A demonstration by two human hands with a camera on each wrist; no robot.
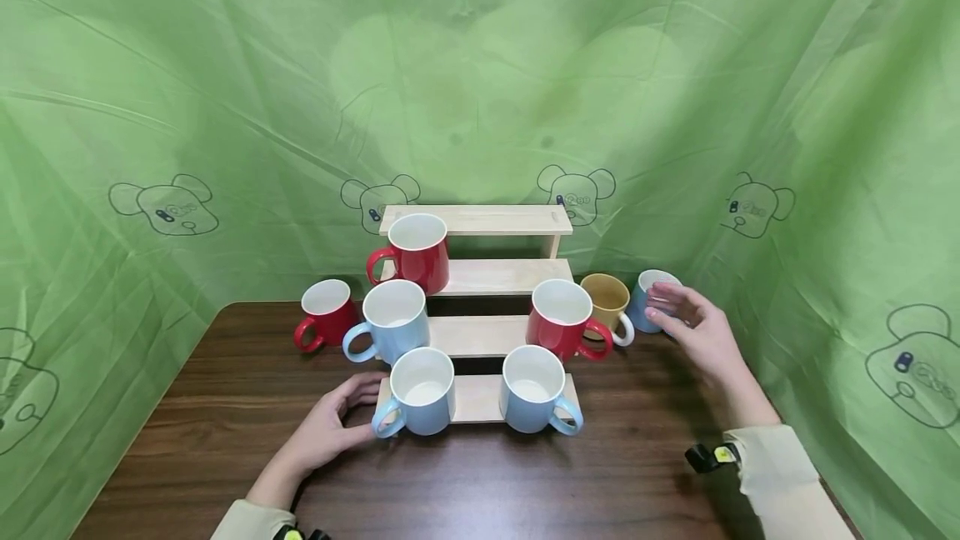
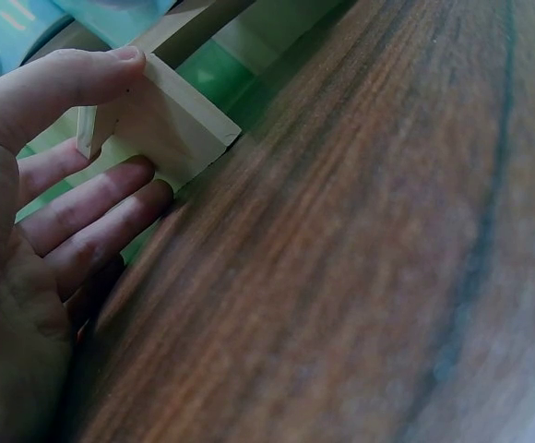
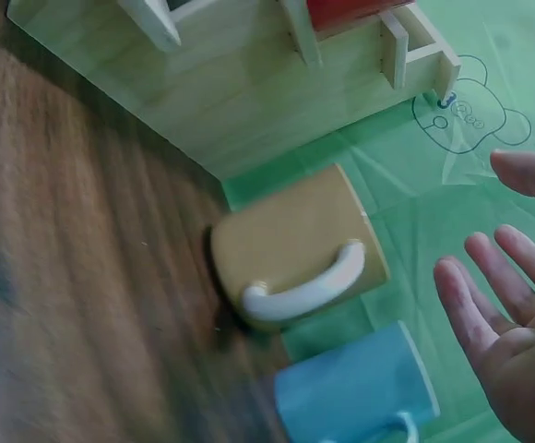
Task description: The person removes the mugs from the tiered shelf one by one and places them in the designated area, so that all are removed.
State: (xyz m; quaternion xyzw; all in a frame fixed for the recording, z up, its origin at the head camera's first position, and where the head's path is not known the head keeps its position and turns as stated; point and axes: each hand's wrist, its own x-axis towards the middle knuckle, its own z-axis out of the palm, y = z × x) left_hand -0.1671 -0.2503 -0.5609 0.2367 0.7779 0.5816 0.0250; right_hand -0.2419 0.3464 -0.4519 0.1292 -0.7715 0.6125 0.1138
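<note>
A stepped wooden rack (image 1: 478, 398) stands on the table, its lowest step bearing two light blue mugs (image 1: 422, 394) (image 1: 532, 390). My left hand (image 1: 330, 427) is at the left end of that step; thumb and index finger grip the end of the board (image 2: 171, 120), with the other fingers beside it. At the right, my right hand (image 1: 693, 327) hovers with fingers spread beside a blue mug (image 3: 355, 388), overlapping its rim in the head view. The right wrist view shows a gap between them. A yellow mug with a white handle (image 3: 295, 249) stands between the blue mug and the rack.
Higher on the rack are another light blue mug (image 1: 396, 323) and two red mugs (image 1: 427, 265) (image 1: 555, 323). One more red mug (image 1: 330, 317) stands on the table (image 1: 247, 382) left of the rack. A green curtain (image 1: 480, 123) hangs behind and at both sides.
</note>
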